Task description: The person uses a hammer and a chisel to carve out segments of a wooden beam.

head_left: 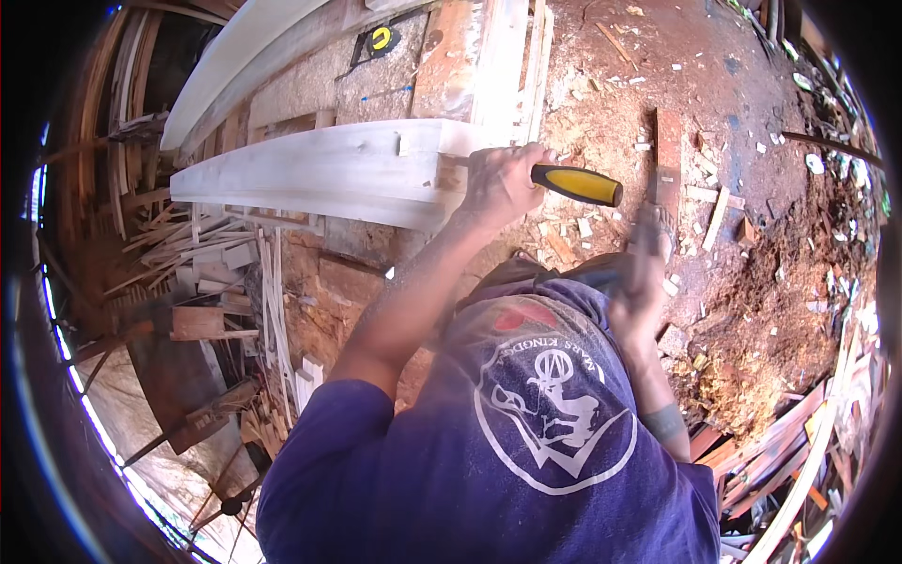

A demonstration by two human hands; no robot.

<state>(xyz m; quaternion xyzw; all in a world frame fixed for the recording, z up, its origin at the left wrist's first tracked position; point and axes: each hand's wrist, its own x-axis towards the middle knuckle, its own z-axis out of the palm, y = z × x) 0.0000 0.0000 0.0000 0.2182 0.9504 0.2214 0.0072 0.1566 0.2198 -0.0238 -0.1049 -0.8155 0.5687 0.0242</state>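
My left hand is closed around a chisel with a yellow and black handle. The handle sticks out to the right of the fist, and the hand and the beam hide the blade. This hand is at the right end of a thick pale wooden beam, which has a small notch near that end. Lower right, my right hand is smeared by motion. Its fingers look closed on a dark, blurred thing whose kind I cannot make out.
A yellow and black tape measure lies on boards beyond the beam. Another pale curved timber lies at the far left. A reddish-brown wood piece and chips litter the ground at right. Thin offcuts pile up at left.
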